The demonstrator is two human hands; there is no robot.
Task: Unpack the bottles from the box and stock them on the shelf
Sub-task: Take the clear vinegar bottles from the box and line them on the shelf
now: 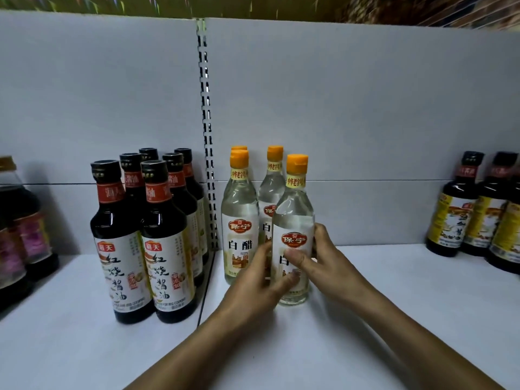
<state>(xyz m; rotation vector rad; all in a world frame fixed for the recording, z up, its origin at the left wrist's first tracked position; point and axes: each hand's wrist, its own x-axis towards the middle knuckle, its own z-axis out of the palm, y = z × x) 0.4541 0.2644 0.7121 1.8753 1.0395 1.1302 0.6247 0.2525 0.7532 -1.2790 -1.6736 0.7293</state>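
Smooth white shelf, left hand and right hand wrapped round clear orange-capped bottle, 3 matching bottles just beside

The front vinegar bottle is clear, with an orange cap, yellow neck band and white label bearing a red emblem and black characters; the 3 other vinegar bottles match it. The soy sauce bottles are near-black with black caps, red neck bands and yellow-edged white labels; the shelf is white.
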